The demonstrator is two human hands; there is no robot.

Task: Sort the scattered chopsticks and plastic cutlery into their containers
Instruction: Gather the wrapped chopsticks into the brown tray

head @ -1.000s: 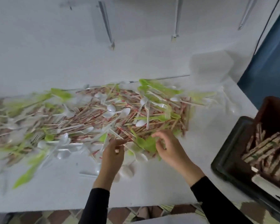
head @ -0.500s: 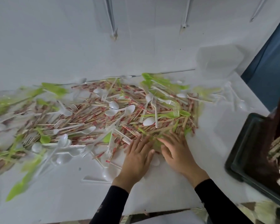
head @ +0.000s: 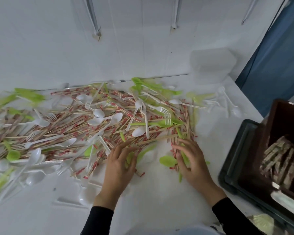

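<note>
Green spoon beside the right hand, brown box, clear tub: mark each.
green spoon (head: 168,161), head view, on its bowl.
brown box (head: 288,119), head view, on its inner wall.
clear tub (head: 212,65), head view, on its front side.

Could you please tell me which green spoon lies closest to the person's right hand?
The green spoon whose bowl lies on bare table just beside the right hand; the other green spoons sit farther back in the pile.

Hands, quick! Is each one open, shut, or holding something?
Left hand: open, spread flat on the chopstick pile, holding nothing.
Right hand: open, spread flat on the same pile, holding nothing.
</note>
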